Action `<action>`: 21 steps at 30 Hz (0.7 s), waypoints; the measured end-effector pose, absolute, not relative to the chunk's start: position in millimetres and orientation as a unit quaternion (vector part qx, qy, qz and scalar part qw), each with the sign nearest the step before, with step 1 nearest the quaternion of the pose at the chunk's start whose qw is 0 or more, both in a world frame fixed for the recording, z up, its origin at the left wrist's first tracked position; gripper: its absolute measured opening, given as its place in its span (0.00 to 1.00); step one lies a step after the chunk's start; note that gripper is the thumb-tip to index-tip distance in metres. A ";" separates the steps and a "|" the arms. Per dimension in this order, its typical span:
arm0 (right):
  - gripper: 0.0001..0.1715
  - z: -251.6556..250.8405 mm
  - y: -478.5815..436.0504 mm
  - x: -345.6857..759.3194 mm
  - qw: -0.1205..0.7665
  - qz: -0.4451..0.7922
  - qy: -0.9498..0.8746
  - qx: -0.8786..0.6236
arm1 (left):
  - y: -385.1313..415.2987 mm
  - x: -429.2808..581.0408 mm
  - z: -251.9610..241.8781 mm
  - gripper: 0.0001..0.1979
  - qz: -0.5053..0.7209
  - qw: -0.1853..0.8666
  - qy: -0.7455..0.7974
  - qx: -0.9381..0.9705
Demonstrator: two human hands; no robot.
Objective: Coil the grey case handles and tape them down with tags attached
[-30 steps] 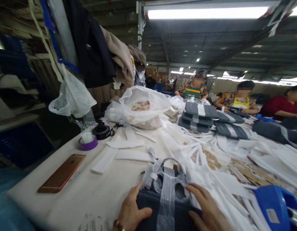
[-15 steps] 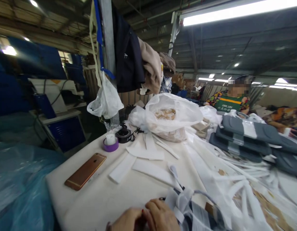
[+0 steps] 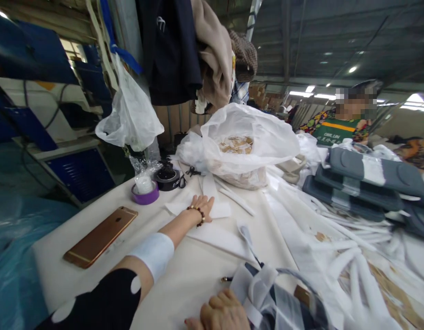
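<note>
My left arm stretches out over the white table [image 3: 170,279]. My left hand [image 3: 202,205] lies flat, fingers out, on a white fabric strip [image 3: 218,211] in front of the big plastic bag [image 3: 246,137]. A bead bracelet sits on that wrist. My right hand [image 3: 223,314] is at the bottom edge, fingers curled down beside a dark grey bag [image 3: 283,302] wrapped in clear plastic with white straps. What the right hand grips, if anything, is hidden.
A gold phone [image 3: 101,236] lies at the table's left. A purple tape roll [image 3: 145,192] and a black tape roll [image 3: 167,178] stand behind it. Stacked grey bags [image 3: 363,183] and loose white strips [image 3: 335,238] fill the right. A person in green [image 3: 338,130] works at the far side. Clothes hang on a post [image 3: 184,50].
My left hand has left the spot beside my right hand and reached forward onto the white strip. The view has tilted and shifted slightly left.
</note>
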State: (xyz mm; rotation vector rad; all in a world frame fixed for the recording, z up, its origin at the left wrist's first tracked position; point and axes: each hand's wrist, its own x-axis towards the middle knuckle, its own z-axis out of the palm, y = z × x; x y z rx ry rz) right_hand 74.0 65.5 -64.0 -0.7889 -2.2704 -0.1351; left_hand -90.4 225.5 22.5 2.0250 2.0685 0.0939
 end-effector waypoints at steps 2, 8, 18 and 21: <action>0.31 -53.7 65.1 75.7 0.347 -0.023 -0.890 -0.296 | 222.2 -92.2 32.3 0.17 0.025 0.113 0.707 0.697; 0.31 -27.8 62.6 85.6 0.284 0.016 -0.909 -0.304 | 176.4 -96.0 73.0 0.04 0.072 0.101 0.706 0.697; 0.34 2.5 62.1 107.6 0.200 0.023 -0.940 -0.276 | 71.7 -100.0 53.6 0.19 0.359 0.309 0.685 0.554; 0.30 1.3 62.4 110.8 0.199 0.030 -0.941 -0.273 | 59.4 -96.1 38.6 0.16 0.389 0.401 0.658 0.505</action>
